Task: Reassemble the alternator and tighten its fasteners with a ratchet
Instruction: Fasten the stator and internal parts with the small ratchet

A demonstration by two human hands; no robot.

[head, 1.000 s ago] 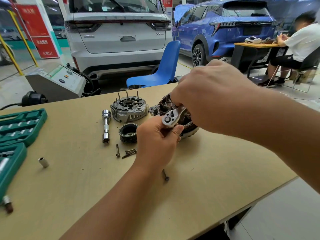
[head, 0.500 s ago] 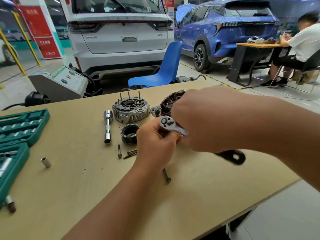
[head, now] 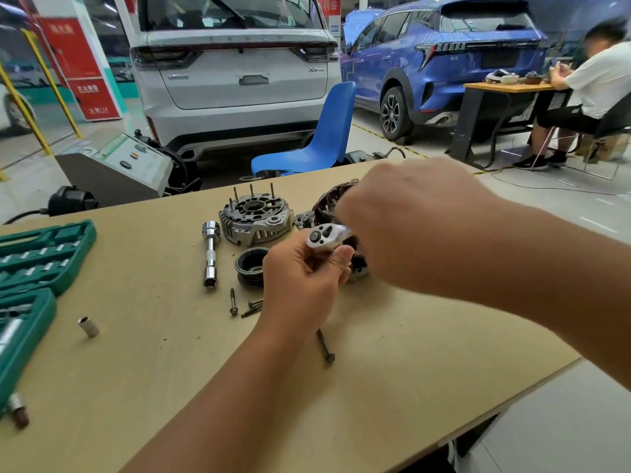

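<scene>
My left hand (head: 300, 278) pinches the shiny head of the ratchet (head: 326, 236) from below, thumb against its underside. My right hand (head: 413, 220) grips the ratchet's handle, which is hidden under it. Both hands sit over the dark stator half of the alternator (head: 329, 203), mostly covered by them. The silver end housing (head: 256, 218) with upright studs lies to the left. A black pulley (head: 251, 266) sits in front of it. Loose bolts (head: 251, 307) lie beside my left wrist, and a long bolt (head: 325, 346) lies nearer me.
A chrome extension bar with a socket (head: 210, 257) lies left of the housing. A small socket (head: 88, 326) lies alone on the wooden table (head: 170, 387). Green socket trays (head: 37, 257) line the left edge. Behind the table are a blue chair (head: 317, 138), parked cars and a seated person (head: 587, 93).
My right hand swung the ratchet handle out toward me and back up over the alternator. The ratchet head stayed pinched in my left hand.
</scene>
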